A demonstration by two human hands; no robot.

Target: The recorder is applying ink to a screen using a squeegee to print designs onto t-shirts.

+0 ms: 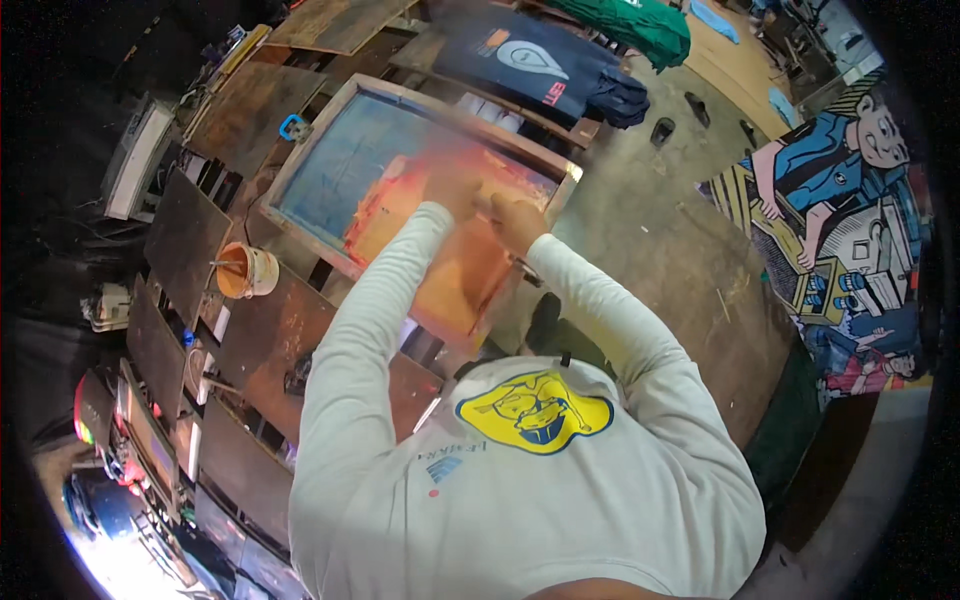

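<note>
A wooden-framed printing screen lies in front of me, its mesh blue-grey on the left and smeared with orange-red ink over the rest. Both my arms reach across it in white sleeves. My left hand is over the inked mesh, its fingers smeared by motion. Just right of it, my right hand is closed, with curled fingers. A reddish blur beyond the hands hides whatever they may hold. A blue clamp-like piece sits at the frame's left edge.
Left of the screen, a white bucket with orange contents and a stick stands on dark boards. Beyond the frame lies a dark printed garment, and farther a green cloth. A large cartoon picture is at right.
</note>
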